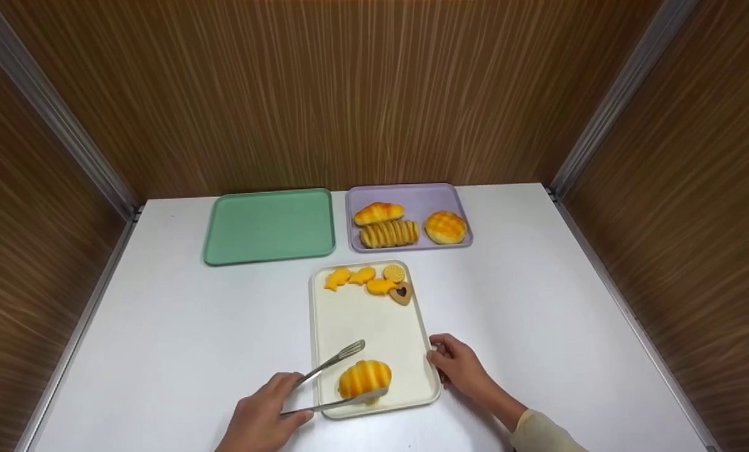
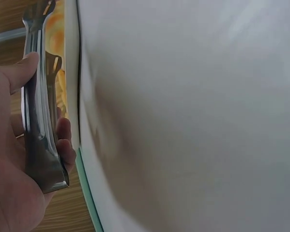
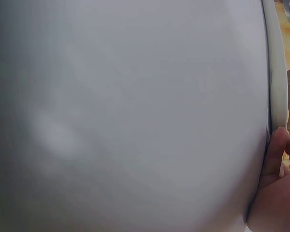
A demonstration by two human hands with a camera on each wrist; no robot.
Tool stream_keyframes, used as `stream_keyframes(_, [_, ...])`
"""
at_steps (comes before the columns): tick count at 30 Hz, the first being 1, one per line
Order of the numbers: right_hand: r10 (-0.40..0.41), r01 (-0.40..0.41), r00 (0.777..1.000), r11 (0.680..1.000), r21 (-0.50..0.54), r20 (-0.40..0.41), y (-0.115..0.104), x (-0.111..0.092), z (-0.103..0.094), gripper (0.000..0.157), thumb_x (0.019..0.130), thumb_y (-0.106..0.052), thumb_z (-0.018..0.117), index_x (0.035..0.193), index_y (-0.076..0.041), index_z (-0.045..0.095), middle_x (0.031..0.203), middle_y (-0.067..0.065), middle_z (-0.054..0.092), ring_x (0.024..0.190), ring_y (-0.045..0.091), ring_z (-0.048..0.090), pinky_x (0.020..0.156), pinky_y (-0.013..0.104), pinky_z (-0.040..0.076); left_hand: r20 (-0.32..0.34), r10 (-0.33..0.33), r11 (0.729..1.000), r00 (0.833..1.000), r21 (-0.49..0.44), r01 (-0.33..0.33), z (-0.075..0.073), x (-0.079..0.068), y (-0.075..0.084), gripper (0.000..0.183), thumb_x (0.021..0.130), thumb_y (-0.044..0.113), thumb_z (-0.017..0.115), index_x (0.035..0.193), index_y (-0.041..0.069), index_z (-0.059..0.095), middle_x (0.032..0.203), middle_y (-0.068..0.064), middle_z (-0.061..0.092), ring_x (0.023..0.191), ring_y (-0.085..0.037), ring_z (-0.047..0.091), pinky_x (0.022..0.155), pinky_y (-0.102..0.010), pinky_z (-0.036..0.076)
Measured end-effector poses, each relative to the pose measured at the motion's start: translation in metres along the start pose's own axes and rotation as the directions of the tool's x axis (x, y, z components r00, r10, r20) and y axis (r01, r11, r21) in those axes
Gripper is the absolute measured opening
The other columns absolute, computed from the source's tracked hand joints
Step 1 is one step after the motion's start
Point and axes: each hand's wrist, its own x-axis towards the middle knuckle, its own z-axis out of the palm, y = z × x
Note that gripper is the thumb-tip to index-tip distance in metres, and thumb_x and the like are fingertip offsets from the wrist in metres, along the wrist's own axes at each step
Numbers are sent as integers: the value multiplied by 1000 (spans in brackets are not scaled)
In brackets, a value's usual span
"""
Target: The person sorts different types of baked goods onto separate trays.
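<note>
In the head view my left hand (image 1: 264,411) holds metal tongs (image 1: 330,363), their two arms spread apart. One tip lies over the near side of a striped bread roll (image 1: 365,378); the other tip is beyond its far side. The roll sits at the near end of a cream tray (image 1: 349,326). My right hand (image 1: 465,370) pinches that tray's right rim. In the left wrist view, thumb and fingers wrap the tongs (image 2: 37,121). The right wrist view has my right fingers (image 3: 276,145) at the tray rim (image 3: 279,92).
Fish-shaped crackers (image 1: 338,278), a round biscuit (image 1: 394,273) and a heart cookie (image 1: 401,293) lie at the tray's far end. Behind are a green tray (image 1: 270,226) and a purple tray (image 1: 405,198) bearing a croissant (image 1: 379,213), a ridged loaf (image 1: 389,233) and a round bun (image 1: 446,227). Wood-grain panels surround the white table (image 1: 525,301).
</note>
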Motion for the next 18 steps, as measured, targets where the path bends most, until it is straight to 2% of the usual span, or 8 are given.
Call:
stream_keyframes(8, [13, -13, 1000, 1000, 12, -12, -3, 0, 1, 37, 99, -15, 64, 131, 2, 58, 83, 4, 55, 59, 14, 54, 46, 27, 46, 25, 10, 1000, 1000, 14, -10, -2, 0, -3, 57, 85, 53, 75, 130, 23, 59, 127, 14, 60, 112, -11, 64, 90, -41, 55])
stream_keyframes(13, [10, -10, 1000, 1000, 11, -20, -4, -1, 1, 35, 98, -13, 64, 130, 2, 58, 82, 3, 55, 58, 14, 53, 45, 27, 46, 1, 16, 999, 1000, 40, -16, 0, 0, -5, 55, 84, 48, 77, 129, 22, 60, 126, 13, 61, 110, -11, 64, 88, -40, 55])
stream_keyframes(18, [23, -23, 1000, 1000, -1, -15, -1, 2, 2, 33, 98, -13, 64, 127, 0, 60, 82, 3, 55, 58, 13, 54, 46, 26, 47, -28, 33, 997, 999, 65, -31, 3, 0, -7, 52, 86, 49, 76, 127, 21, 61, 124, 11, 63, 110, -13, 65, 85, -40, 55])
